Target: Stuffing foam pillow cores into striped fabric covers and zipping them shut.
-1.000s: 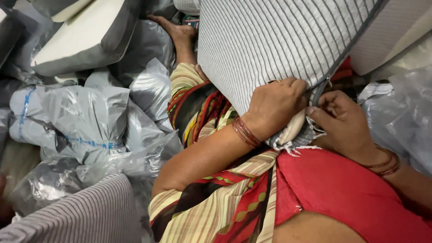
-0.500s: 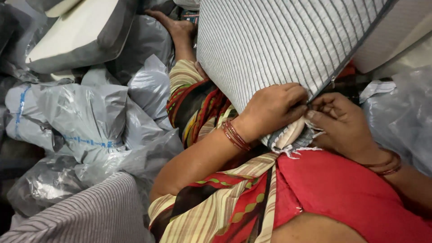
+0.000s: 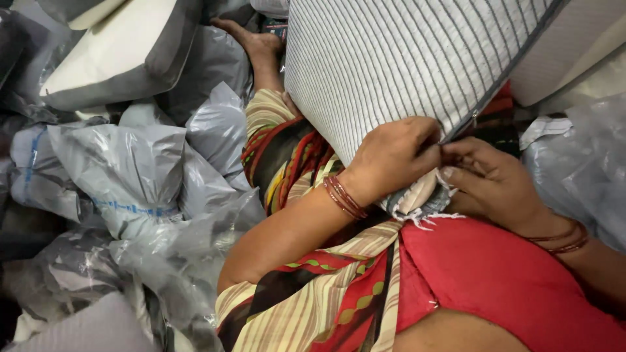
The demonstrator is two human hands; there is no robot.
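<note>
A large cushion in a white cover with thin dark stripes point(image 3: 398, 58) rests on my lap, its lower corner pointing down. My left hand point(image 3: 391, 156) grips the cover at that corner, fingers curled over the striped cloth. My right hand point(image 3: 489, 179) pinches the cover's edge beside it, by the dark zip line point(image 3: 482, 107). Bare foam point(image 3: 414, 195) and a frayed hem show under both hands. Red bangles ring both wrists.
Grey plastic bags point(image 3: 124, 169) lie piled at the left. Bare foam cushions point(image 3: 117, 52) lean at the top left, another at the top right point(image 3: 574, 45). My foot point(image 3: 251, 39) stretches out among the bags. More crumpled plastic point(image 3: 580, 176) lies at the right.
Both hands have shifted slightly up along the cushion's corner edge, and the view has drifted a little. The grip on the cover looks the same.
</note>
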